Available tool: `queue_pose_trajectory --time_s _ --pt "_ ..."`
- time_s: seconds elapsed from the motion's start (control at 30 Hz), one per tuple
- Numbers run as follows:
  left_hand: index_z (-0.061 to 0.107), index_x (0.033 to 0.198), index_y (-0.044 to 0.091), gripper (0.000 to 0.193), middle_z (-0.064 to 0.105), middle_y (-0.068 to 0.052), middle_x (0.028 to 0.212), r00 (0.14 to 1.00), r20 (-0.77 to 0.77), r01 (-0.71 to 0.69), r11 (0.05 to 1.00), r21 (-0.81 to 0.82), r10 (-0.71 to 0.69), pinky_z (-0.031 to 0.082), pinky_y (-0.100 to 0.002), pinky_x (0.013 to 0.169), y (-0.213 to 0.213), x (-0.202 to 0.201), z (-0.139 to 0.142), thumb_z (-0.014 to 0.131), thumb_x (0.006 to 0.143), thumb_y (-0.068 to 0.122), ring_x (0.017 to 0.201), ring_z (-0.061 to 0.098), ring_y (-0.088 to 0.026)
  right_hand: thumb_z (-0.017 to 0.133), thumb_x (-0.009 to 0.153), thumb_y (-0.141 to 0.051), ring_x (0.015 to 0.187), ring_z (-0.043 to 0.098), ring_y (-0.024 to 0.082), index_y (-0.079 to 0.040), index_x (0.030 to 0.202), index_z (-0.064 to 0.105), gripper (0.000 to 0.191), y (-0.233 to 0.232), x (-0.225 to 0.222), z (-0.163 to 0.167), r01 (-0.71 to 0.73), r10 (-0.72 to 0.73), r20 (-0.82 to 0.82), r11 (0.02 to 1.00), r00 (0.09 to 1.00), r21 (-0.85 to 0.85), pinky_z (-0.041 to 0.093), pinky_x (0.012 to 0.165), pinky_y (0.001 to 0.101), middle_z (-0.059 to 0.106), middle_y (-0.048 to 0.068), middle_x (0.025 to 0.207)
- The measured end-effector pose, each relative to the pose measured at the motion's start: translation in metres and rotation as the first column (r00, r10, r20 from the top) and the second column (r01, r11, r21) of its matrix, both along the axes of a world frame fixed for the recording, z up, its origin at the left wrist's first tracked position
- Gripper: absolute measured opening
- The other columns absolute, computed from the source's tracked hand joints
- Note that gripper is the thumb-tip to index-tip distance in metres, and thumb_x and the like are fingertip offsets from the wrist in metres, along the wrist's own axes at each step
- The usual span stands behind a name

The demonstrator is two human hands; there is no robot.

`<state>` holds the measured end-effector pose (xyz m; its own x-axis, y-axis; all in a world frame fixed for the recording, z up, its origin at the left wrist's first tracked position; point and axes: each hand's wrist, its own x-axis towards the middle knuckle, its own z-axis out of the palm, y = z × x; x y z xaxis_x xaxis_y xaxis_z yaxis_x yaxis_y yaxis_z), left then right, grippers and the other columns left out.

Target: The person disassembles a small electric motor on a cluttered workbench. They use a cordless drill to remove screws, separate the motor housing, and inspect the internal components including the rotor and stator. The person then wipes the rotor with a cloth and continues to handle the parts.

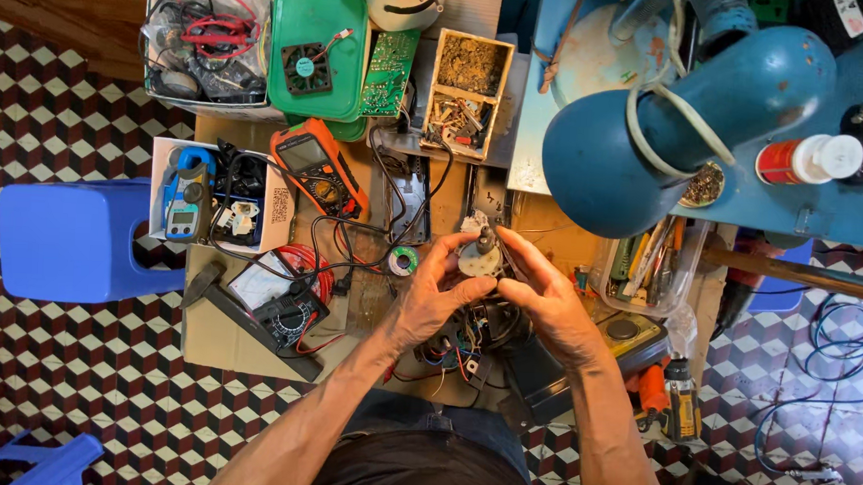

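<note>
Crowded cardboard worktop (216,345), both hands' fingers (450,263) apparently gripping a small grey motor (478,257) mid-bench.

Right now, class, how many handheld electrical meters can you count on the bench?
3: a blue clamp meter at left, an orange multimeter mid-bench, a black analogue meter below. Clutter may hide others.

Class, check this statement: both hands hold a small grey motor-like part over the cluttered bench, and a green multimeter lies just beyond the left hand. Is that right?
Not quite. The multimeter is orange, not green, as the head view shows. The rest stands: the left hand and right hand both hold the small grey motor-like part over the cluttered bench.
</note>
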<state>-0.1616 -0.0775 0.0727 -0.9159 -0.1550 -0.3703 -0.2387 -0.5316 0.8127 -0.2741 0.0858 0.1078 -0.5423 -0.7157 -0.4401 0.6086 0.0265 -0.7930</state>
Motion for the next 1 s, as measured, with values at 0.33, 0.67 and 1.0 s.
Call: queue_pose_trajectory --time_s 0.33,0.67,1.0 --pt "0.052 0.141 -0.001 0.068 0.060 -0.011 0.133 0.980 -0.016 0.188 0.949 -0.254 -0.198 0.053 -0.034 0.103 -0.024 -0.005 -0.007 0.085 0.083 0.014 0.122 0.061 -0.017 0.073 0.088 -0.002 0.132 0.054 0.016 0.000 0.151 0.045 0.069 0.012 0.009 0.007 -0.006 0.056 -0.393 0.992 0.918 0.127 0.044 0.114 0.0328 0.052 0.008 0.147" --pt "0.049 0.144 -0.004 0.069 0.063 -0.010 0.135 0.990 -0.011 0.139 0.987 -0.081 -0.140 0.049 -0.033 0.110 -0.019 -0.005 -0.025 0.082 0.085 0.012 0.125 0.061 -0.018 0.074 0.087 -0.004 0.134 0.052 0.014 -0.003 0.151 0.046 0.070 0.017 0.008 0.001 0.028 0.017 -0.258 0.986 0.966 0.167 0.044 0.113 0.0316 0.053 0.006 0.146" --pt "0.052 0.143 -0.004 0.061 0.066 -0.008 0.130 0.998 0.052 -0.025 0.997 -0.073 0.029 0.049 -0.030 0.103 -0.013 0.009 -0.016 0.072 0.096 0.028 0.118 0.061 -0.013 0.075 0.086 -0.006 0.128 0.059 0.016 0.002 0.146 0.052 0.065 0.022 0.008 -0.032 0.141 -0.138 -0.037 0.982 0.990 0.127 0.047 0.109 0.0302 0.061 0.010 0.141"
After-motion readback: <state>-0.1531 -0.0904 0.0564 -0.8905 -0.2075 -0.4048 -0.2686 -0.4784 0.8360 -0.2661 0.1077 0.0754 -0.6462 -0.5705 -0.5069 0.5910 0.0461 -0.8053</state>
